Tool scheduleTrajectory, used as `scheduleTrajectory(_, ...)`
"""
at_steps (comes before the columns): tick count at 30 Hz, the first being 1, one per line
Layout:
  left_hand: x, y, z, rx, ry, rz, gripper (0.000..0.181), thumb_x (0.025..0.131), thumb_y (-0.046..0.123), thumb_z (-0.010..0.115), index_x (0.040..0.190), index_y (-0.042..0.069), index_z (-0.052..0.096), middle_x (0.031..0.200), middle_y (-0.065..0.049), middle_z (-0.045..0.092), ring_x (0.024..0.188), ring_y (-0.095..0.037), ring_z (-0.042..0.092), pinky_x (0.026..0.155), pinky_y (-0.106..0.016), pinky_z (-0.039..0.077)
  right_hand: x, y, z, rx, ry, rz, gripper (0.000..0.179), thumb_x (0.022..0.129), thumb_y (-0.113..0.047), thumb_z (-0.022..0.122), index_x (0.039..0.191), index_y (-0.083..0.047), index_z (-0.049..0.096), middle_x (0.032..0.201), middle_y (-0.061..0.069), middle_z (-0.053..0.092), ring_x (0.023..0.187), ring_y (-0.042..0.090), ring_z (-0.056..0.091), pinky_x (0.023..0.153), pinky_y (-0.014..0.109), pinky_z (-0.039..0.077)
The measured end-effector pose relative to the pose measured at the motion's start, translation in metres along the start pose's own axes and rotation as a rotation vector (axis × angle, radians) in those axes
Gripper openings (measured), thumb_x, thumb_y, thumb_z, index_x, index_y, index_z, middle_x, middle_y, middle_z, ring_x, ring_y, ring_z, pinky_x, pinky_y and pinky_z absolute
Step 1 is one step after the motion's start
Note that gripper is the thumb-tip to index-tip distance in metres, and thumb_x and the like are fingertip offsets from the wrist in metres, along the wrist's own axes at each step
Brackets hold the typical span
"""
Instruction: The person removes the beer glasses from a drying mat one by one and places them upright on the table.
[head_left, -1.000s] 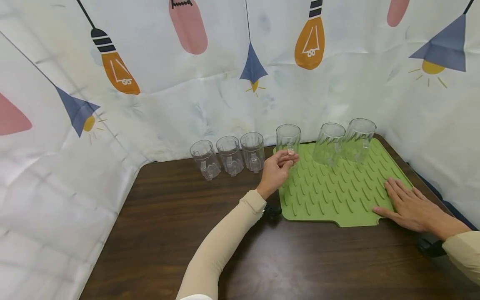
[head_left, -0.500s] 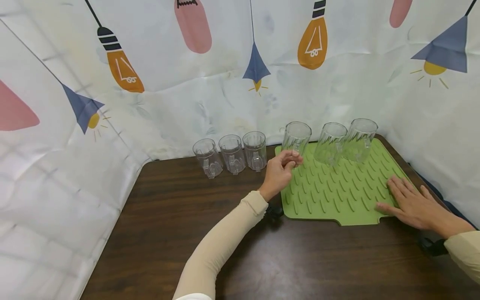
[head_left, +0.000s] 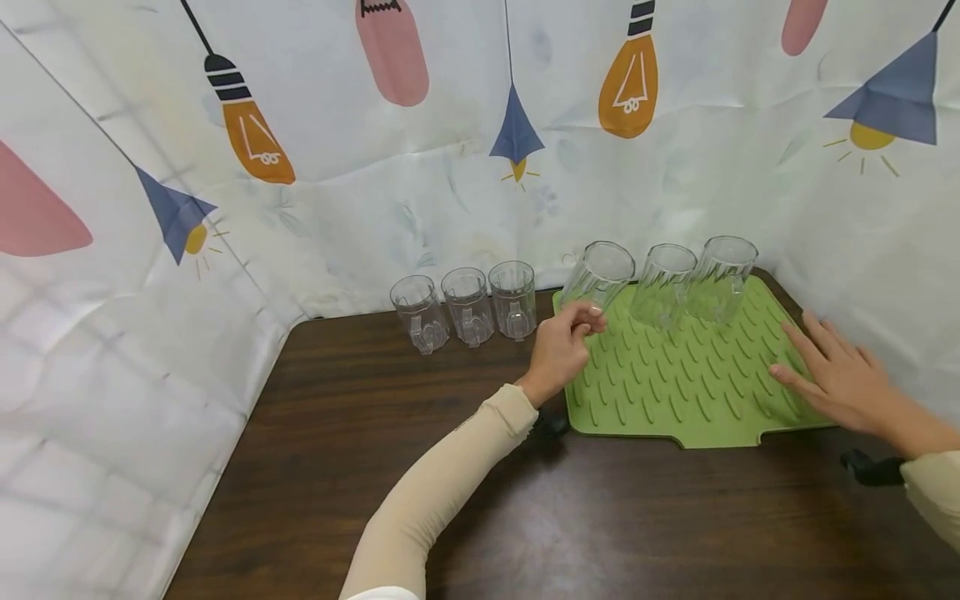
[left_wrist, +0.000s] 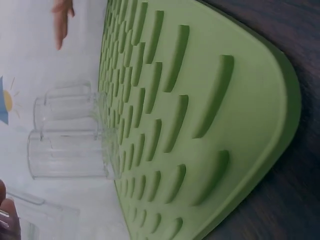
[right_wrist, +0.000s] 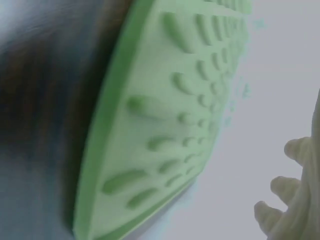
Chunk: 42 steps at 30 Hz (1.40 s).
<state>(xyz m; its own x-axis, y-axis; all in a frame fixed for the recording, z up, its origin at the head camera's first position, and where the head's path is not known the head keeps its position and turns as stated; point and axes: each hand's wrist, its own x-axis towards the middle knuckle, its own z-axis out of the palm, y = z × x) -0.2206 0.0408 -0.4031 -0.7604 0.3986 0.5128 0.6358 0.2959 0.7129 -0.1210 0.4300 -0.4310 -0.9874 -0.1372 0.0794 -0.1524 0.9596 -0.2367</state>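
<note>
Right of centre, the left hand (head_left: 564, 343) is pinching a tilted, clear, ribbed mug (head_left: 602, 271), apparently by its handle, at the upper-left corner of the ridged green mat (head_left: 675, 387), where 2 upright mugs (head_left: 663, 283) are standing. At far right, the right hand (head_left: 843, 382) is hovering, fingers spread.

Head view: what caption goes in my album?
Left hand holds a tilted glass; right hand hovers near a green mat.

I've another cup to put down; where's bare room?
The green mat looks bare in front, between left hand and right hand. So does the table left of the left sleeve, in front of three mugs, and before the mat. Crowded along the back: those mugs, the held tilted mug and two standing mugs.
</note>
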Motion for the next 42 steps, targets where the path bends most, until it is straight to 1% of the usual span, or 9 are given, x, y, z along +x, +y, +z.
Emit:
scheduleTrajectory(4, -0.001, 0.001, -0.001, 0.089, 0.007, 0.059, 0.034, 0.098, -0.016, 0.044, 0.116, 0.001, 0.066, 0.104, -0.013, 0.078, 0.097, -0.022, 0.079, 0.089, -0.013, 0.058, 0.005, -0.006, -0.006, 0.029, 0.052, -0.016, 0.079, 0.11, -0.039, 0.047, 0.168, -0.016, -0.001, 0.173, 0.024, -0.008, 0.153, 0.061, 0.01, 0.097, 0.082, 0.024)
scheduleTrajectory(9, -0.004, 0.003, -0.003, 0.2, 0.011, 0.122, 0.038, 0.093, -0.019, 0.044, 0.114, 0.004, 0.066, 0.103, -0.01, 0.078, 0.096, -0.019, 0.079, 0.089, -0.018, 0.061, 0.009, -0.015, -0.01, 0.058, 0.065, -0.035, 0.076, 0.11, -0.037, 0.047, 0.168, -0.019, 0.0, 0.175, 0.018, -0.009, 0.149, 0.064, 0.016, 0.096, 0.084, 0.024)
scheduleTrajectory(13, -0.007, 0.006, -0.004, 0.31, -0.003, 0.171, 0.044, 0.085, -0.021, 0.047, 0.115, 0.005, 0.066, 0.105, -0.007, 0.078, 0.096, -0.017, 0.078, 0.08, -0.024, 0.063, 0.014, -0.024, -0.011, 0.121, 0.097, -0.071, 0.073, 0.111, -0.033, 0.045, 0.168, -0.016, 0.003, 0.176, 0.016, -0.007, 0.147, 0.066, 0.018, 0.096, 0.084, 0.022)
scheduleTrajectory(20, -0.008, 0.009, -0.005, 0.474, -0.014, 0.218, 0.055, 0.071, -0.02, 0.053, 0.115, 0.009, 0.067, 0.106, -0.001, 0.078, 0.096, -0.013, 0.075, 0.072, -0.025, 0.061, 0.024, -0.045, -0.014, 0.309, 0.135, -0.103, 0.067, 0.113, -0.029, 0.039, 0.168, -0.015, 0.003, 0.175, 0.019, -0.005, 0.153, 0.063, 0.004, 0.102, 0.092, 0.009)
scheduleTrajectory(24, -0.01, 0.01, -0.006, 0.55, -0.006, 0.276, 0.057, 0.067, -0.019, 0.058, 0.115, 0.01, 0.068, 0.106, -0.001, 0.077, 0.096, -0.012, 0.075, 0.072, -0.025, 0.061, 0.03, -0.057, -0.017, 0.408, 0.134, -0.11, 0.065, 0.113, -0.03, 0.036, 0.168, -0.015, 0.004, 0.175, 0.021, -0.004, 0.155, 0.061, 0.003, 0.105, 0.09, 0.011)
scheduleTrajectory(31, -0.013, 0.012, -0.007, 0.66, 0.008, 0.408, 0.055, 0.067, -0.019, 0.062, 0.114, 0.009, 0.069, 0.107, -0.002, 0.076, 0.1, -0.015, 0.074, 0.078, -0.025, 0.063, 0.042, -0.079, -0.017, 0.517, 0.14, -0.128, 0.063, 0.114, -0.038, 0.029, 0.168, -0.017, 0.006, 0.171, 0.03, 0.007, 0.151, 0.063, 0.014, 0.105, 0.085, 0.018)
scheduleTrajectory(37, -0.015, 0.013, -0.006, 0.769, 0.022, 0.506, 0.055, 0.067, -0.017, 0.065, 0.115, 0.01, 0.071, 0.107, -0.001, 0.076, 0.099, -0.015, 0.074, 0.083, -0.025, 0.062, 0.05, -0.102, -0.015, 0.544, 0.136, -0.117, 0.062, 0.113, -0.044, 0.026, 0.168, -0.021, 0.009, 0.162, 0.034, 0.024, 0.142, 0.06, 0.03, 0.1, 0.079, 0.029)
scheduleTrajectory(40, -0.015, 0.014, -0.005, 0.825, 0.054, 0.561, 0.047, 0.074, -0.014, 0.064, 0.113, 0.01, 0.072, 0.103, 0.0, 0.076, 0.096, -0.014, 0.074, 0.085, -0.025, 0.062, 0.055, -0.113, -0.014, 0.581, 0.122, -0.121, 0.063, 0.113, -0.047, 0.023, 0.168, -0.021, 0.009, 0.164, 0.032, 0.023, 0.144, 0.058, 0.032, 0.102, 0.079, 0.03)
scheduleTrajectory(42, -0.015, 0.015, -0.005, 0.859, 0.077, 0.607, 0.036, 0.085, -0.011, 0.061, 0.111, 0.01, 0.073, 0.101, 0.001, 0.077, 0.093, -0.013, 0.074, 0.085, -0.024, 0.061, 0.058, -0.119, -0.012, 0.604, 0.126, -0.135, 0.063, 0.113, -0.045, 0.024, 0.168, -0.018, 0.01, 0.167, 0.029, 0.02, 0.145, 0.057, 0.032, 0.103, 0.078, 0.032)
